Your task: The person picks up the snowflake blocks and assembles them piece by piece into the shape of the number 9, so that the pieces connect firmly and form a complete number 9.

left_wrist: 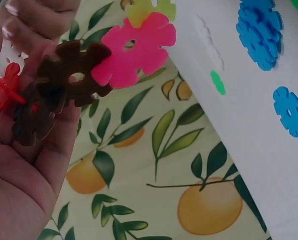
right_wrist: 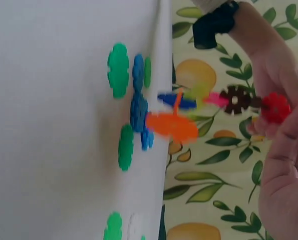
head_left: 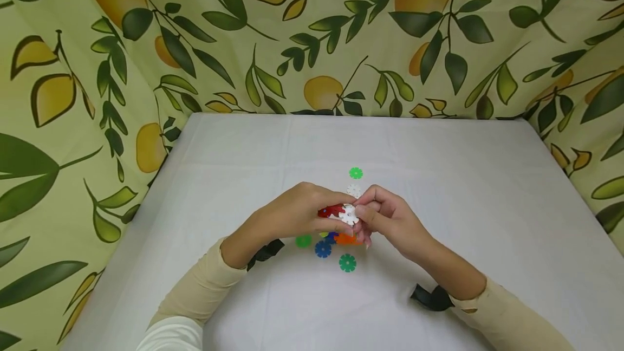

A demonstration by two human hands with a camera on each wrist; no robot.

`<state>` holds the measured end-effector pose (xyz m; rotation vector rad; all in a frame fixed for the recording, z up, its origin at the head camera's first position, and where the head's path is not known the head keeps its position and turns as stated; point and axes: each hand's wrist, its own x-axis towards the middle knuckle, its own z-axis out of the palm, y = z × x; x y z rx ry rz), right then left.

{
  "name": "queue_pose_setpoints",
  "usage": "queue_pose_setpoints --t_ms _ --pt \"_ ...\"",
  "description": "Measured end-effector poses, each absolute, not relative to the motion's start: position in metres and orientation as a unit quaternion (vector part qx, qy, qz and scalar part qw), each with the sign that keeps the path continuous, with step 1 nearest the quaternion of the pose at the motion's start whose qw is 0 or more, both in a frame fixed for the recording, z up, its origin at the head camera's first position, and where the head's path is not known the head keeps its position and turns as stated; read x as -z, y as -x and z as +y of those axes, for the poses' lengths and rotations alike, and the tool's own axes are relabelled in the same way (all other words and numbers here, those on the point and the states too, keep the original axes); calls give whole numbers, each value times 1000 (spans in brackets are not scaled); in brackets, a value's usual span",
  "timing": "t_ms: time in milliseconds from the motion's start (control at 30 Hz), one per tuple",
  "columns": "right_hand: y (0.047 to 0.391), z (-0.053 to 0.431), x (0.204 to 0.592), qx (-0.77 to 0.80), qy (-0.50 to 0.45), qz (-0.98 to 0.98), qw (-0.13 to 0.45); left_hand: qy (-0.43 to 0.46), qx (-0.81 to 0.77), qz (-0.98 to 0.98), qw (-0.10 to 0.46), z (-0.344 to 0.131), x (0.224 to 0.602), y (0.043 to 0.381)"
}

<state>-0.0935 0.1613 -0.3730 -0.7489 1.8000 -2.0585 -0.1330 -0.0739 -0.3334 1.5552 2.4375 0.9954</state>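
Note:
My left hand (head_left: 307,210) holds a chain of interlocking plastic snowflake discs between thumb and fingers. In the head view the chain's red disc (head_left: 330,210) shows between those fingers. Beside it my right hand (head_left: 395,223) pinches a white snowflake disc (head_left: 349,214) with thumb and forefinger, against the red one. Two brown discs (left_wrist: 74,72), a pink disc (left_wrist: 136,50) and a yellow-green disc (left_wrist: 151,10) follow along the chain in the left wrist view. Further down hang a blue disc (right_wrist: 176,101) and an orange disc (right_wrist: 173,126) in the right wrist view.
Loose discs lie on the white-covered table (head_left: 244,150): a dark green disc (head_left: 348,262), a blue disc (head_left: 323,248), light green discs (head_left: 356,173) and a white disc (head_left: 353,191). Leaf-patterned cloth (head_left: 322,42) hangs behind. Black straps (head_left: 431,298) hang at both wrists.

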Motion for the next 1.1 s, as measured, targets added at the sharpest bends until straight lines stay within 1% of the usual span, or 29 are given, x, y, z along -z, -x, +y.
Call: queue_pose_setpoints --t_ms 167,267,333,433,533,600,733,900,1100 --pt "103 173 371 686 283 649 168 -514 -320 795 37 -74 334 134" --pt "113 182 369 649 302 684 142 -511 -316 799 28 -74 333 134" --pt "118 191 367 580 309 745 116 -510 -317 799 23 -75 332 134" --pt "124 204 365 412 308 852 94 -512 -323 796 21 -74 331 133" --pt "126 213 364 261 278 918 109 -514 -326 793 27 -75 332 133" --pt "129 215 367 210 257 935 123 -510 -323 796 32 -75 332 133" --pt "131 217 378 167 240 946 142 -506 -325 798 37 -76 332 132" --pt "132 218 385 157 261 943 135 -508 -326 797 34 -76 332 132" --pt "133 219 384 172 253 942 137 -509 -322 797 36 -75 333 133"
